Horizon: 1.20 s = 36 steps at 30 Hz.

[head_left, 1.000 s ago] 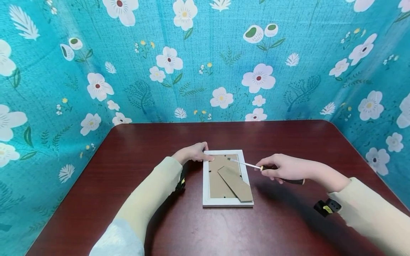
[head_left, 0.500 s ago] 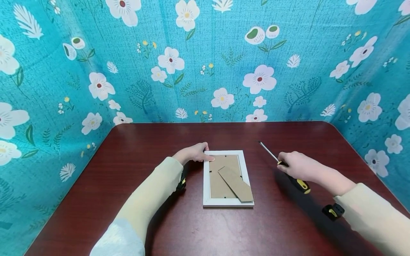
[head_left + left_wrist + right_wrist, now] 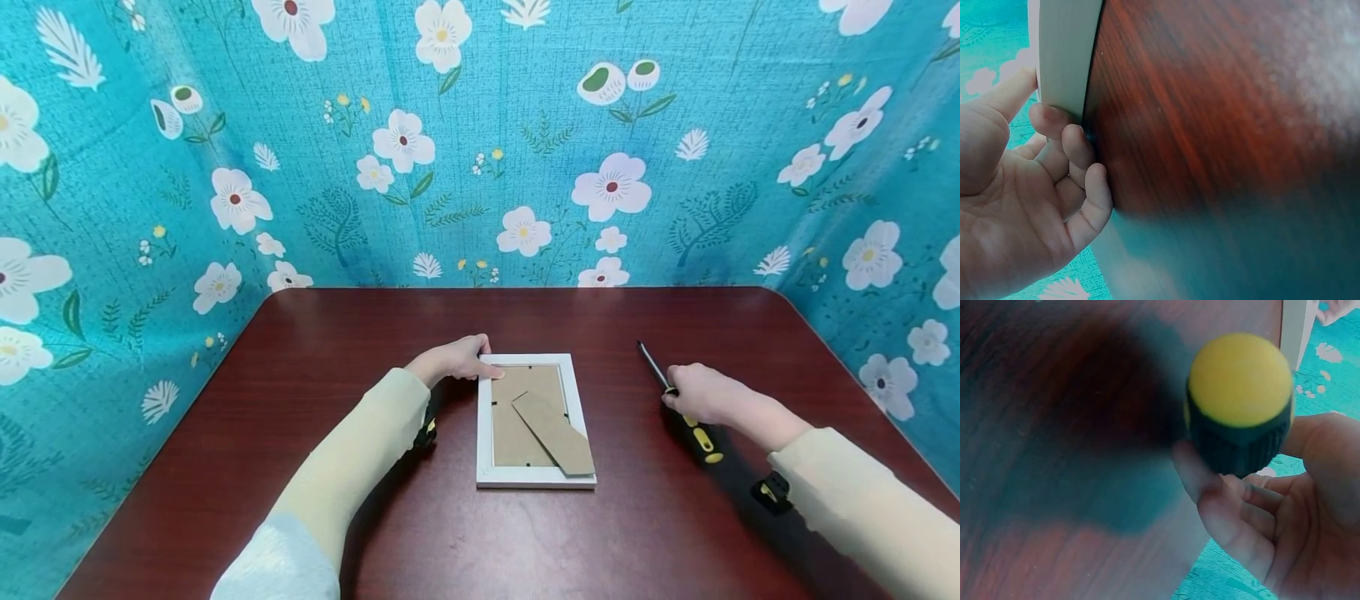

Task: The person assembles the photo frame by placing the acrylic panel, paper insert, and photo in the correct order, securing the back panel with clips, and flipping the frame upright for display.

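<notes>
A white picture frame (image 3: 486,442) lies back side up on the table, its brown backing board (image 3: 510,437) showing. Slanting over the board is a cardboard stand leg (image 3: 551,433), and small dark tabs sit around the opening. My left hand (image 3: 456,360) grips the frame's upper left corner, thumb on top and fingers against the outer side. To the right of the frame, my right hand (image 3: 708,396) holds a screwdriver (image 3: 697,433) with a black and yellow handle low over the table. Its tip points away to the far left. In the right wrist view the handle end (image 3: 1241,381) faces the camera.
The dark red-brown table (image 3: 360,325) has a far edge against a blue floral curtain (image 3: 465,167), which also hangs along both sides. Each forearm carries a black wrist camera (image 3: 772,493).
My right hand has drawn the screwdriver away from the frame's upper part, to the right and down toward the table. The left hand and the frame have stayed in place.
</notes>
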Each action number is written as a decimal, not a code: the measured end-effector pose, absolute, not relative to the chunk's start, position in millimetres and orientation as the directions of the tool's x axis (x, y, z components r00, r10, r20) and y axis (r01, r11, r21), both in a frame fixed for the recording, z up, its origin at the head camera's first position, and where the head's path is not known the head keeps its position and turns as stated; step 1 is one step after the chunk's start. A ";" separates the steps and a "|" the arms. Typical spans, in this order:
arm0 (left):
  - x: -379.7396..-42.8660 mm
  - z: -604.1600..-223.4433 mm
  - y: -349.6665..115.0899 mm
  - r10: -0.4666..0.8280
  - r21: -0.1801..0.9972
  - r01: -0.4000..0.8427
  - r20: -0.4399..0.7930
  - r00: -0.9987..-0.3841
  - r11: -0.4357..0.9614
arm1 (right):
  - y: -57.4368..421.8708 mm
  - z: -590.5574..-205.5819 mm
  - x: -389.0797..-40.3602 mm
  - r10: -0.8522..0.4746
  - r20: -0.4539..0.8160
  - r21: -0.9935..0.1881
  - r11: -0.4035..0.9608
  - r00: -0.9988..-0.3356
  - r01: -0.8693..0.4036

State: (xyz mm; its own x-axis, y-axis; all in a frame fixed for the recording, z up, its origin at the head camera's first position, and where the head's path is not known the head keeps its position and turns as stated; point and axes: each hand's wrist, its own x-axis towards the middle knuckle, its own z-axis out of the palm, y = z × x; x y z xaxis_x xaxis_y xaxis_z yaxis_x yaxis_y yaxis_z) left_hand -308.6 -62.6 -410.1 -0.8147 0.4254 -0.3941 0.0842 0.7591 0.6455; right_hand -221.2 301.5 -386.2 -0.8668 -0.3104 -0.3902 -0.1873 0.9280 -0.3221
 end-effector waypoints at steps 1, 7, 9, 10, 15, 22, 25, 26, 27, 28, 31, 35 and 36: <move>-308.8 -410.2 -62.7 0.427 0.648 0.084 -0.393 -0.815 0.757 | 302.0 -387.2 -221.5 -0.310 -0.395 -0.321 0.929 -0.865 -0.186; -309.2 -410.3 -63.5 0.428 0.651 0.084 -0.391 -0.815 0.754 | 303.7 -391.9 -223.9 -0.300 -0.387 -0.297 0.936 -0.872 -0.190; -308.9 -410.0 -63.2 0.426 0.648 0.083 -0.393 -0.815 0.757 | 304.3 -393.3 -224.7 -0.296 -0.380 -0.288 0.938 -0.876 -0.192; -308.9 -409.8 -63.1 0.424 0.647 0.084 -0.392 -0.816 0.758 | 304.2 -393.7 -224.9 -0.292 -0.379 -0.286 0.939 -0.878 -0.189; -307.8 -410.1 -63.5 0.430 0.652 0.097 -0.373 -0.822 0.752 | 303.9 -395.3 -225.3 -0.275 -0.370 -0.276 0.944 -0.887 -0.178; -304.6 -410.6 -64.4 0.448 0.660 0.117 -0.359 -0.819 0.742 | 303.1 -394.7 -221.5 -0.253 -0.360 -0.282 0.947 -0.898 -0.154; -303.7 -410.0 -64.7 0.443 0.667 0.105 -0.359 -0.821 0.737 | 303.8 -393.2 -221.0 -0.249 -0.342 -0.268 0.950 -0.906 -0.160; -303.4 -409.6 -64.8 0.442 0.668 0.103 -0.360 -0.822 0.737 | 304.0 -392.6 -221.1 -0.248 -0.334 -0.261 0.951 -0.909 -0.164; -303.3 -409.2 -65.1 0.439 0.669 0.100 -0.361 -0.823 0.736 | 304.5 -391.6 -221.2 -0.249 -0.326 -0.254 0.952 -0.912 -0.169; -303.0 -408.9 -65.3 0.439 0.672 0.095 -0.363 -0.822 0.735 | 304.6 -390.9 -221.2 -0.245 -0.320 -0.249 0.954 -0.915 -0.169; -303.1 -408.1 -65.6 0.433 0.676 0.080 -0.372 -0.821 0.733 | 305.2 -388.5 -221.0 -0.238 -0.306 -0.240 0.956 -0.922 -0.168; -303.6 -409.2 -65.6 0.423 0.682 0.059 -0.380 -0.823 0.729 | 303.5 -386.1 -219.9 -0.231 -0.256 -0.225 0.959 -0.939 -0.175; -303.3 -409.7 -65.5 0.420 0.682 0.059 -0.378 -0.825 0.729 | 302.5 -385.6 -219.6 -0.234 -0.230 -0.220 0.958 -0.945 -0.183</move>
